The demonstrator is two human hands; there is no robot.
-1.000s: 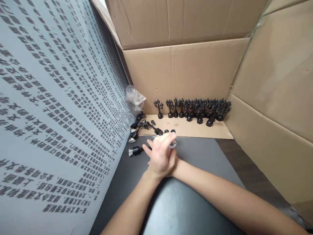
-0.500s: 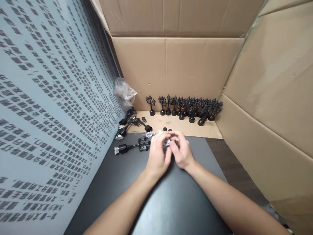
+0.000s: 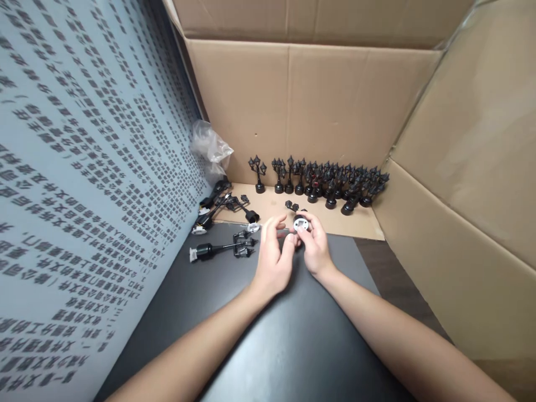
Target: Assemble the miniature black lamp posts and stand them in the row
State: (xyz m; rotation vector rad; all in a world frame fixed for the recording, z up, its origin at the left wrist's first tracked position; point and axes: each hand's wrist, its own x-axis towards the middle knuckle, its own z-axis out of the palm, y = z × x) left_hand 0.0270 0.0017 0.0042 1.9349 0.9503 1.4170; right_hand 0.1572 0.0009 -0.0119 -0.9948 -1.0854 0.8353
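Observation:
My right hand (image 3: pixel 316 245) is closed round a miniature street lamp (image 3: pixel 300 218). The lamp's black base faces me, and a white round cap (image 3: pixel 300 224) sits in its end. Small black lantern heads (image 3: pixel 292 205) show just beyond the fingers; most of the post is hidden. My left hand (image 3: pixel 274 251) is beside the base, fingers apart and holding nothing visible. To its left, another miniature street lamp (image 3: pixel 221 248) lies on the dark mat, a whitish piece at its base end. A loose white round piece (image 3: pixel 253 228) lies near the left fingers.
Several black miniature lamps (image 3: pixel 330 184) stand in a group on the cardboard (image 3: pixel 272 209) at the back. More lamps with white pieces and wires (image 3: pixel 213 209) lie at the left, below a clear plastic bag (image 3: pixel 211 145). Cardboard walls and a printed sheet (image 3: pixel 104 139) enclose the place.
My left hand has opened and drawn slightly away from the lamp's base. The white cap, earlier mostly covered between both hands, now shows in my right hand. The view has shifted slightly.

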